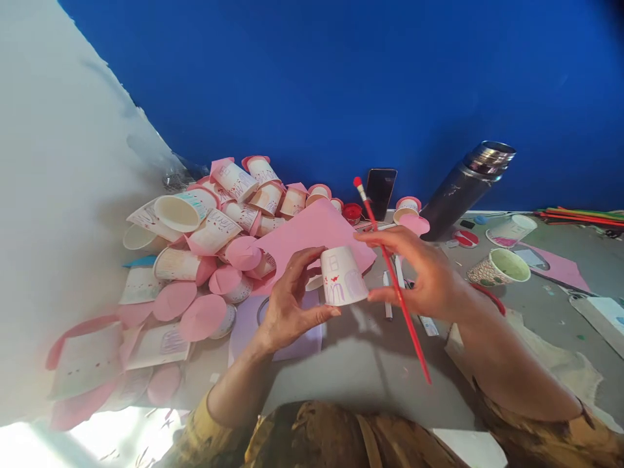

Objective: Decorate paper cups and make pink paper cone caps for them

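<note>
A white paper cup [344, 276], upside down and slightly tilted, is held above the table in my left hand [290, 302], fingers at its upper left and thumb at its lower edge. Purple windows and arches and small red dots are drawn on its side. My right hand [429, 273] grips a long red paintbrush [390, 263] across its fingers, red-tipped bristles pointing up and the handle end down. That hand's fingers lie close to the cup's right side; whether they touch it I cannot tell. Below the cup is a lilac paper sheet [302, 338].
Decorated paper cups with pink paper tops [224, 283] are piled at left. Pink paper [316, 231] lies behind my hands. A phone [381, 192] and a dark thermos [463, 192] lean by the blue wall [341, 78]. A patterned cup [500, 268] stands right.
</note>
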